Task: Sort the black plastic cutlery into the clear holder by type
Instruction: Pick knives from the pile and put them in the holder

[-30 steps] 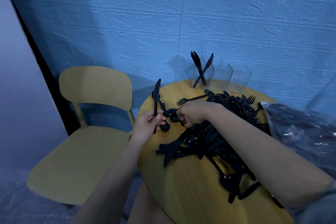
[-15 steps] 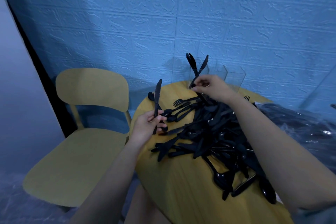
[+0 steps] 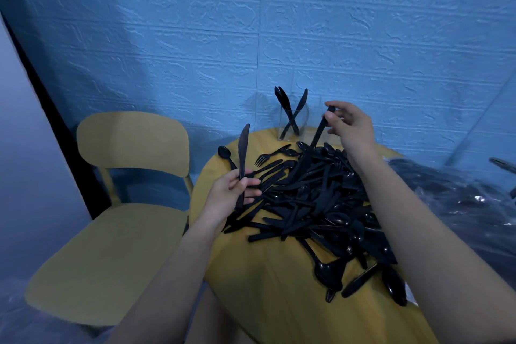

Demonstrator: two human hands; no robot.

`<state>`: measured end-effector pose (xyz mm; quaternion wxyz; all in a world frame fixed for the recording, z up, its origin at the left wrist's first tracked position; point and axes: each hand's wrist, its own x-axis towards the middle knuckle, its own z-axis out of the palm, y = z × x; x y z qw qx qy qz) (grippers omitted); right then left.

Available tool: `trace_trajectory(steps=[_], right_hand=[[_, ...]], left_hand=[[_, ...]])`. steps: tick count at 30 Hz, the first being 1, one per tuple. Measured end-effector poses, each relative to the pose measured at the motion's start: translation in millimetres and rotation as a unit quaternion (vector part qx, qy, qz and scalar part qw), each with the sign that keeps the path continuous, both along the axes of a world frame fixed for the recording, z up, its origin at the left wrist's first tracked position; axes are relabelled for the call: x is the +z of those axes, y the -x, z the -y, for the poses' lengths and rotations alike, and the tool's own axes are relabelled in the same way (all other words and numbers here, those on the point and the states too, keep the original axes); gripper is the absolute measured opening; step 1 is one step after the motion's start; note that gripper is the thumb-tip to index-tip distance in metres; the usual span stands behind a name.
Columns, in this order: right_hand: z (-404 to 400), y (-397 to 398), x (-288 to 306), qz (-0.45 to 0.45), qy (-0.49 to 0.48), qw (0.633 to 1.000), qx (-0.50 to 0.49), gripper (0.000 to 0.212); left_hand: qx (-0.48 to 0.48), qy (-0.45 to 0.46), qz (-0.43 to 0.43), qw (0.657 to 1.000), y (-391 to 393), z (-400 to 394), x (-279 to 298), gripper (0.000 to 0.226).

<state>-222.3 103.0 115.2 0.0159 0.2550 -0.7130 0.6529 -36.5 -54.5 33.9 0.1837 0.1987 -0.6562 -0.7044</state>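
A big heap of black plastic cutlery [image 3: 315,204] covers the round wooden table [image 3: 268,288]. My left hand [image 3: 231,195] grips a black knife [image 3: 242,153] by its handle, blade pointing up, at the table's left edge. My right hand [image 3: 349,126] pinches the handle end of another black piece [image 3: 317,134], which slants down into the heap; its lower end is hidden among the pile. The clear holder [image 3: 300,123] stands at the table's far edge, and its left compartment holds three knives [image 3: 290,109]. My right hand hides part of the holder.
A yellow wooden chair [image 3: 120,204] stands left of the table. A crinkled clear plastic bag [image 3: 460,198] lies at the right. A lone spoon [image 3: 224,153] and a fork [image 3: 265,158] lie apart from the heap at the far left. A blue textured wall is behind.
My right hand has left the near-left part of the heap, reached toward the holder and now lifts a black piece by its handle. My left hand keeps holding its knife upright.
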Motion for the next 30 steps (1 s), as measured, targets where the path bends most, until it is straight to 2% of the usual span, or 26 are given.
trace_trajectory(steps=[4,7,9,11,13,17,19,21,25,28,30], right_hand=[[-7.0,-7.8,-10.9,0.066,0.074,0.995,-0.024,0.018],[-11.8,-21.2,-14.1,0.074,0.117,0.99,-0.042,0.009],[-14.7,-39.8,-14.7,0.015,0.129,0.989,-0.071,0.007],[-15.9,-67.8,-16.7,-0.085,0.103,0.987,-0.086,0.015],[-13.4,-95.6,-25.0,-0.106,0.1,0.986,-0.078,0.023],[-4.8,-125.2,-48.3,0.065,0.196,0.977,-0.049,0.012],[-2.5,-133.4,-58.5,0.132,0.207,0.969,-0.036,0.01],[-1.6,-139.3,-66.9,0.149,0.167,0.974,-0.042,0.013],[-4.2,-147.6,-78.0,0.117,0.077,0.989,-0.052,0.014],[-7.6,-151.3,-83.8,0.096,0.018,0.995,-0.011,0.015],[-8.8,-152.5,-87.1,0.081,-0.029,0.996,0.009,0.013]], left_hand=[[-0.001,-0.05,-0.01,0.999,0.2,-8.6,4.5,0.021],[0.002,-0.092,-0.018,0.996,0.2,-14.1,9.0,0.021],[0.006,-0.149,-0.023,0.989,0.8,-17.8,12.4,0.019],[-0.003,-0.195,-0.034,0.98,1.8,-23.4,16.1,0.019],[-0.018,-0.209,-0.042,0.977,2.8,-31.2,18.4,0.023],[-0.019,-0.221,-0.062,0.973,4.8,-46.5,19.0,0.026],[-0.018,-0.227,-0.072,0.971,4.2,-51.5,18.4,0.026],[-0.015,-0.223,-0.08,0.971,2.6,-55.1,16.7,0.025],[0.014,-0.208,-0.091,0.974,-1.5,-57.2,13.9,0.024],[0.023,-0.182,-0.082,0.98,-5.5,-57.0,13.6,0.029],[0.029,-0.163,-0.07,0.984,-8.1,-57.1,12.4,0.023]])
